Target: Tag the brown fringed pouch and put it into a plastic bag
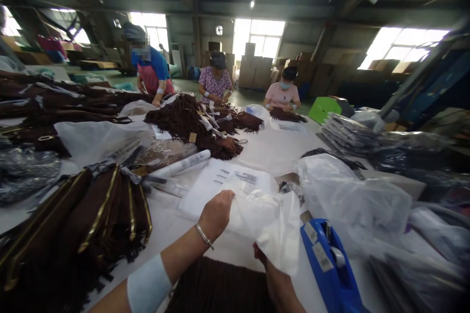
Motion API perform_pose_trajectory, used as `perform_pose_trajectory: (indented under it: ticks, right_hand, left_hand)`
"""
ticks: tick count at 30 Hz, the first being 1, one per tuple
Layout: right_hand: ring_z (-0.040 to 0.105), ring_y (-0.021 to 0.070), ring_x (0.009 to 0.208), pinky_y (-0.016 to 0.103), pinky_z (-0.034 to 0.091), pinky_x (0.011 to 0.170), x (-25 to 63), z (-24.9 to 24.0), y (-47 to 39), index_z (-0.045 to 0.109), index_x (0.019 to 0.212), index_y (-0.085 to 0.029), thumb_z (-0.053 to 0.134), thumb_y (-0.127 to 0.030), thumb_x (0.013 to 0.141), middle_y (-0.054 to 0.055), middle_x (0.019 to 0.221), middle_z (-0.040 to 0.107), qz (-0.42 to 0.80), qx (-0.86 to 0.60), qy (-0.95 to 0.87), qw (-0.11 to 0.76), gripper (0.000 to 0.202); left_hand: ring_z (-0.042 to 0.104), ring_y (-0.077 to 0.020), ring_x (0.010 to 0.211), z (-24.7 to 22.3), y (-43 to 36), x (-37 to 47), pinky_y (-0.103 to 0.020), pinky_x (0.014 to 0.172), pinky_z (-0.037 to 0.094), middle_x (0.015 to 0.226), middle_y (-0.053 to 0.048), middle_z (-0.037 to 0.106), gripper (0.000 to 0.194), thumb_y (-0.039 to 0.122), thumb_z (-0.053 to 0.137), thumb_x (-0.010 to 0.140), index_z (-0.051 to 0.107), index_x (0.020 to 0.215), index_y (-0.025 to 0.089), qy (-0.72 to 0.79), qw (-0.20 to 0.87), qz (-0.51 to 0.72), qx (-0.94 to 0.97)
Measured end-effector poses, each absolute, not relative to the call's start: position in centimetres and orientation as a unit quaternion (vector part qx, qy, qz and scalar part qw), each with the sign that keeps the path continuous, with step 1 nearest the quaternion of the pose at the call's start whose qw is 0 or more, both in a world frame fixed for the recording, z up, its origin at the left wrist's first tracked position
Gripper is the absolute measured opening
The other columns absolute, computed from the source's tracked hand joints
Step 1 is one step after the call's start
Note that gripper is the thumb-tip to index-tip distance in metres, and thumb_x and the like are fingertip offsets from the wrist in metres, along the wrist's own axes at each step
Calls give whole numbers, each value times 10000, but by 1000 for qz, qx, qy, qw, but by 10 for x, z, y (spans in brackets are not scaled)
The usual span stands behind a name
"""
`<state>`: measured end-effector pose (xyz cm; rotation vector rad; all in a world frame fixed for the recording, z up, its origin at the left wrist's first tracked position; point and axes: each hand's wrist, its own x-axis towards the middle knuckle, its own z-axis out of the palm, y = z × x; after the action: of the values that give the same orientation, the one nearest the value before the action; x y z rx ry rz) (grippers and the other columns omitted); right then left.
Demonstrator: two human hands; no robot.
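At lower left lies a pile of brown fringed pieces (84, 225). Just right, at lower centre, the left hand (216, 214) pinches the top edge of a clear plastic bag (271, 227). The right hand (261, 255) grips its lower edge from underneath, beside a blue tape dispenser (330, 269).
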<state>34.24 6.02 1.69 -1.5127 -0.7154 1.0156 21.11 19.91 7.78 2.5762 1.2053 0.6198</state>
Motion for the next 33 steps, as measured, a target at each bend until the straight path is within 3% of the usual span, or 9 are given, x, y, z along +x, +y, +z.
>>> perform_pose_trajectory:
  ticks: [4,6,9,12,15,23,29,31,33]
  right_hand:
    - [667,229,728,354,527,696,322,67,53,702,859,-170,437,-596,843,95,807,706,584,-503,-475,425,502]
    - [630,261,974,387,487,866,323,85,55,677,1048,-216,511,-451,853,84,1031,692,423,-532,-599,425,349]
    - [410,303,1272,453,304,1074,343,81,70,580,1237,-249,564,-253,794,42,1308,554,106,-631,-658,397,443]
    - [531,282,1140,406,388,1002,365,53,90,647,1146,-221,494,-108,735,48,1190,637,19,-673,-674,304,453]
    - [585,237,1010,337,436,923,373,35,98,661,1098,-218,444,-42,687,35,1088,679,6,-652,-704,281,498]
    - [532,229,974,323,426,848,385,67,50,652,1009,-230,437,-72,726,53,949,625,25,-718,-636,282,389]
    - [533,190,829,316,432,779,422,38,18,661,965,-200,523,-204,736,36,868,570,14,-790,-473,390,267]
    - [503,138,659,277,439,631,426,19,10,633,1082,-195,571,-272,719,15,841,571,87,-783,-376,488,376]
    - [447,85,531,227,388,484,425,2,7,535,1240,-226,593,-276,693,-1,881,588,201,-729,-268,597,553]
  left_hand:
    - [545,-210,916,81,191,215,-339,844,474,945,-77,581,268,7,342,850,537,977,140,365,95,155,913]
    - [533,-213,892,83,182,214,-356,842,469,936,-76,574,255,-1,364,825,545,933,144,351,90,135,922]
    - [514,-217,952,83,165,211,-429,990,373,966,-74,569,240,37,372,851,549,969,148,324,55,149,933]
    - [502,-205,1021,80,153,208,-452,1105,220,1020,-61,571,228,106,373,897,539,1041,169,286,23,168,943]
    - [488,-232,1083,76,153,202,-454,1108,216,1113,-93,562,244,234,442,908,522,1125,156,279,7,154,948]
    - [509,-226,1074,88,179,160,-385,1036,328,1106,-111,593,335,41,391,846,592,1097,136,366,53,125,921]
    - [535,-267,1109,65,192,108,-421,990,375,1186,-176,584,439,123,331,882,436,1304,67,498,89,210,837]
    - [593,-249,1005,50,185,100,-390,913,442,1102,-149,629,409,220,364,904,456,1284,101,541,205,253,775]
    - [642,-190,759,37,174,105,-306,718,512,885,-94,676,350,231,399,887,515,1198,121,549,414,275,672]
